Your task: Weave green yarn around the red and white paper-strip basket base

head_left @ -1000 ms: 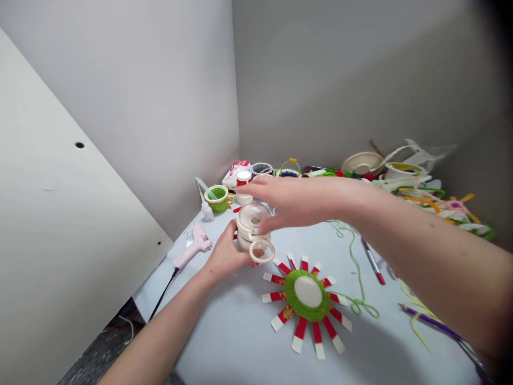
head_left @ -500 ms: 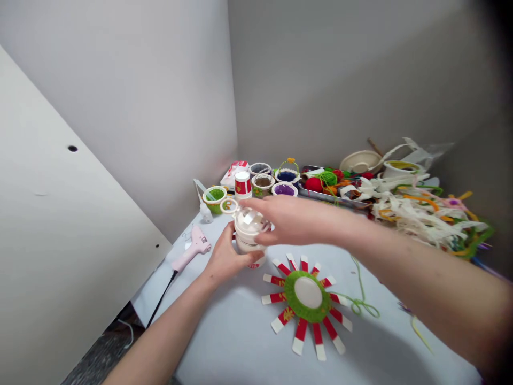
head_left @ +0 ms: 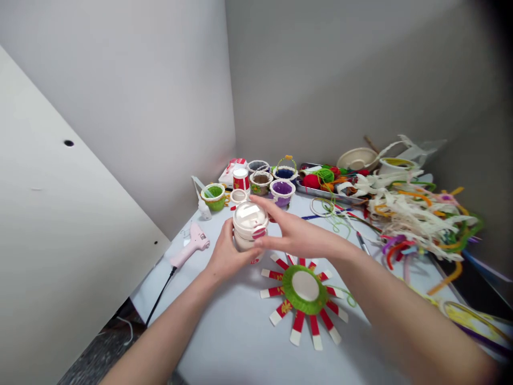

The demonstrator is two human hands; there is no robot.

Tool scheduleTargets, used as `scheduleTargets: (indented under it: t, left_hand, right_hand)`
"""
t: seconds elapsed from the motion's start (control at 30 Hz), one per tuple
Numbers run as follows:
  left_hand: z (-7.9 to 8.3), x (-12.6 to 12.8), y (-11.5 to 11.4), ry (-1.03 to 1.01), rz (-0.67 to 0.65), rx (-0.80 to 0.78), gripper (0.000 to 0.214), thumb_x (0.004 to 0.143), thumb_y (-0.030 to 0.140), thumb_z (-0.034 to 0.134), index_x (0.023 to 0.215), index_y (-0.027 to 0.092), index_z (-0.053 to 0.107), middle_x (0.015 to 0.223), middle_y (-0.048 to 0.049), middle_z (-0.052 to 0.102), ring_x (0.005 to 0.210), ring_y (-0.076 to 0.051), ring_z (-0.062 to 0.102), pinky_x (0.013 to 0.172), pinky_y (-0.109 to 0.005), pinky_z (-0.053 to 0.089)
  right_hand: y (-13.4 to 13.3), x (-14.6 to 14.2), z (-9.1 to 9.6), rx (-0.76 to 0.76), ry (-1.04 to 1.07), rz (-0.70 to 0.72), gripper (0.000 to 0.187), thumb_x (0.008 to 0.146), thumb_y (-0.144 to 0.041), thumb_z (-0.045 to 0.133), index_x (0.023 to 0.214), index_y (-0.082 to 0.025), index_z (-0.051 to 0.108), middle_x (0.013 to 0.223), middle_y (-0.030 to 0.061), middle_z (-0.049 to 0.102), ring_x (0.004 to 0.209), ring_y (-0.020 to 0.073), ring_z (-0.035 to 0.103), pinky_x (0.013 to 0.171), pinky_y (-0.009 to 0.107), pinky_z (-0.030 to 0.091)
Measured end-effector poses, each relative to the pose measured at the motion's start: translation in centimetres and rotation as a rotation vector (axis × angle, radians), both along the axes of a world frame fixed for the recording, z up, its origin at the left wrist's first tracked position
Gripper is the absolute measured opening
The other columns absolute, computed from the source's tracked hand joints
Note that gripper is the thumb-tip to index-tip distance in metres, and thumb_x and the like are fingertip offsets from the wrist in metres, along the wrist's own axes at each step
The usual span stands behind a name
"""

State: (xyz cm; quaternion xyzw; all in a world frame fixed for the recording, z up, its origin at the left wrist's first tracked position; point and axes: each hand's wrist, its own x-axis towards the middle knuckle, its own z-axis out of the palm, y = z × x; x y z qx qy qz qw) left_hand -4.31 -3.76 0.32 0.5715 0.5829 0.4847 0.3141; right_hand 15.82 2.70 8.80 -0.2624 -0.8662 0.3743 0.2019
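Left hand (head_left: 228, 252) curled round a cream cup (head_left: 249, 224) with red markings, gripping it upright above the pale surface (head_left: 224, 337). Right hand (head_left: 300, 236) open, not gripping, fingers extended, fingertips (head_left: 256, 241) against the cup's side. Just beside the cup lay a paper sunburst (head_left: 304, 291), red-and-white strips radiating from a green yarn-wrapped centre. Pink glue gun (head_left: 191, 245) lay left of the hands. Small yarn-filled baskets (head_left: 282, 192) stood beyond the cup, a metal tray (head_left: 332, 196) holding yarn balls to their right.
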Motion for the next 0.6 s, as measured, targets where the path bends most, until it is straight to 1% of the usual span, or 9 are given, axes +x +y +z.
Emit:
scheduleTargets:
  t: [0.03,0.1,0.23,0.3,0.33,0.4,0.5,0.57,0.6]
  left_hand:
    - [-0.2,-0.1,0.0,-0.02,-0.032,-0.01,0.085,0.066,0.039,0.09,0.138,0.02,0.049,0.147,-0.0154,0.059,0.137,-0.038,0.056,0.111,-0.047,0.047]
    - [-0.5,-0.3,0.0,-0.056,-0.087,-0.039,0.09,0.065,0.035,0.091,0.141,0.021,0.045,0.149,-0.0144,0.058,0.138,-0.037,0.056,0.111,-0.046,0.048]
    - [-1.3,-0.5,-0.1,-0.051,-0.091,-0.052,0.09,0.068,0.035,0.089,0.143,0.021,0.042,0.15,-0.0141,0.058,0.137,-0.036,0.057,0.113,-0.047,0.047]
    - [-1.6,-0.5,0.0,-0.055,-0.084,-0.043,0.087,0.07,0.035,0.088,0.143,0.021,0.043,0.149,-0.014,0.059,0.136,-0.035,0.059,0.112,-0.046,0.048]
    - [-1.7,-0.5,0.0,-0.064,-0.085,-0.036,0.086,0.07,0.034,0.088,0.143,0.021,0.043,0.148,-0.0138,0.059,0.135,-0.034,0.059,0.112,-0.045,0.048]
    - [-1.8,-0.5,0.0,-0.082,-0.087,-0.012,0.088,0.069,0.035,0.09,0.143,0.022,0.044,0.147,-0.0131,0.059,0.134,-0.033,0.06,0.111,-0.044,0.049]
    - [-1.7,-0.6,-0.4,-0.08,-0.078,0.027,0.088,0.068,0.038,0.091,0.142,0.022,0.046,0.147,-0.0125,0.06,0.136,-0.034,0.059,0.112,-0.044,0.05]
    - [-1.6,-0.8,-1.5,-0.054,-0.079,0.032,0.087,0.068,0.039,0.092,0.141,0.022,0.049,0.146,-0.0128,0.061,0.135,-0.035,0.06,0.112,-0.047,0.051]
    - [-1.6,-0.9,-2.3,-0.029,-0.075,0.034,0.086,0.068,0.039,0.092,0.141,0.023,0.05,0.145,-0.0131,0.061,0.135,-0.035,0.06,0.112,-0.048,0.051]
  right_hand:
    - [0.6,0.3,-0.7,-0.048,0.067,0.048,0.087,0.098,-0.05,0.066,0.171,-0.031,0.023,0.176,0.0097,0.029,0.155,0.0283,0.041,0.124,0.046,0.041]
    - [1.3,0.5,-1.6,-0.088,0.155,0.086,0.08,0.101,-0.05,0.063,0.17,-0.032,0.027,0.176,0.0079,0.03,0.156,0.0279,0.04,0.127,0.048,0.037]
    - [1.1,0.0,-1.9,-0.038,0.204,0.017,0.072,0.1,-0.045,0.066,0.165,-0.032,0.039,0.17,0.008,0.042,0.153,0.0281,0.045,0.127,0.05,0.037]
    - [0.7,-0.3,-1.8,-0.042,0.215,-0.017,0.072,0.099,-0.045,0.067,0.165,-0.031,0.04,0.169,0.0091,0.044,0.152,0.0274,0.046,0.125,0.049,0.039]
    - [0.6,-0.3,-1.8,-0.066,0.223,-0.023,0.076,0.099,-0.046,0.068,0.166,-0.031,0.036,0.168,0.0104,0.044,0.152,0.0273,0.047,0.124,0.05,0.041]
    - [0.4,-0.1,-2.2,-0.133,0.237,-0.014,0.094,0.096,-0.048,0.073,0.172,-0.031,0.02,0.168,0.0138,0.044,0.152,0.028,0.046,0.124,0.052,0.041]
    - [0.1,0.6,-2.9,-0.193,0.242,-0.005,0.123,0.088,-0.052,0.082,0.173,-0.033,-0.005,0.173,0.0182,0.033,0.16,0.0298,0.033,0.126,0.057,0.034]
    - [-0.6,1.6,-3.3,-0.197,0.243,-0.033,0.132,0.083,-0.056,0.086,0.172,-0.034,-0.009,0.176,0.0192,0.025,0.162,0.0316,0.027,0.127,0.06,0.03]
    - [-1.2,2.3,-3.3,-0.206,0.238,-0.053,0.131,0.083,-0.057,0.085,0.172,-0.035,-0.008,0.176,0.0192,0.025,0.162,0.0325,0.028,0.127,0.061,0.031]
